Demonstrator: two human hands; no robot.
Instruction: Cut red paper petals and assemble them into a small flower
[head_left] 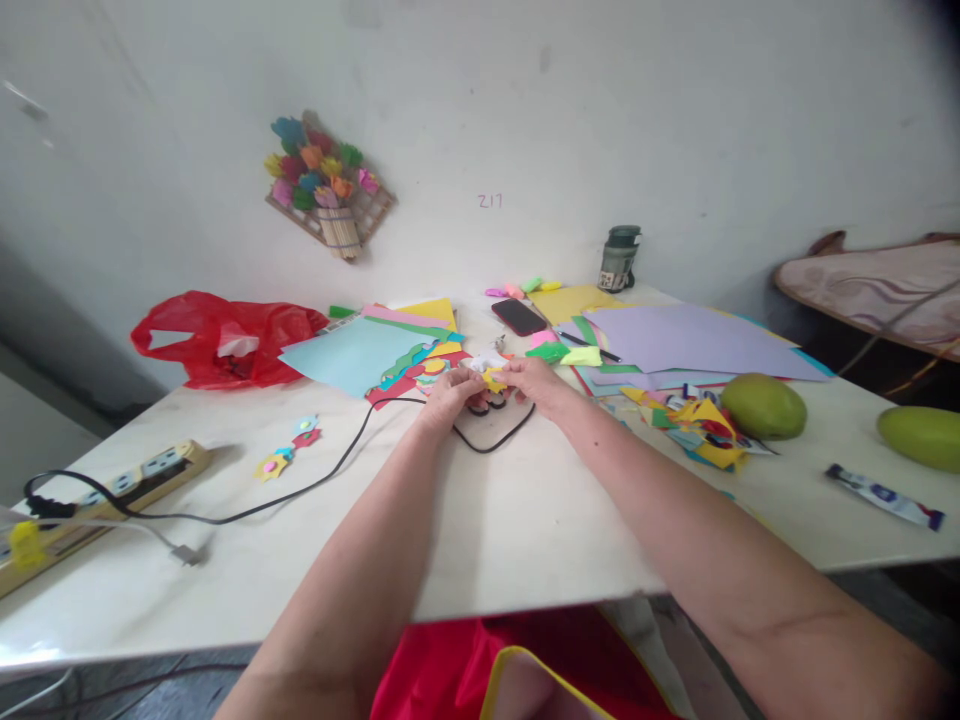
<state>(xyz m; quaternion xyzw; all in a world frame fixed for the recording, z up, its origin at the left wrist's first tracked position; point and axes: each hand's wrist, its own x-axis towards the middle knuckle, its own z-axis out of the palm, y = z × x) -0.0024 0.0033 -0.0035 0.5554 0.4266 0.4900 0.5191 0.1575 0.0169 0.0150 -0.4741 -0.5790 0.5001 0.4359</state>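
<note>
Nearest, a thin, rubbery-looking black cable (486, 451) bends across the smooth white tabletop (510, 540). Just beyond that bend, my left hand (454, 396) and right hand (534, 383) pinch a small, thin yellow paper-like piece (493, 380) between fingertips, its outline partly hidden; a light, even hold at the edges should, I judge, spare it creases. Farther off: a lumpy bright green packet (547, 352), then a flat, glossy, dark-faced rectangular phone (519, 318).

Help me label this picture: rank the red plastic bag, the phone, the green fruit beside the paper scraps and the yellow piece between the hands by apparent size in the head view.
Largest to smallest:
1. Red plastic bag
2. Green fruit
3. Phone
4. Yellow piece, partly hidden
</note>
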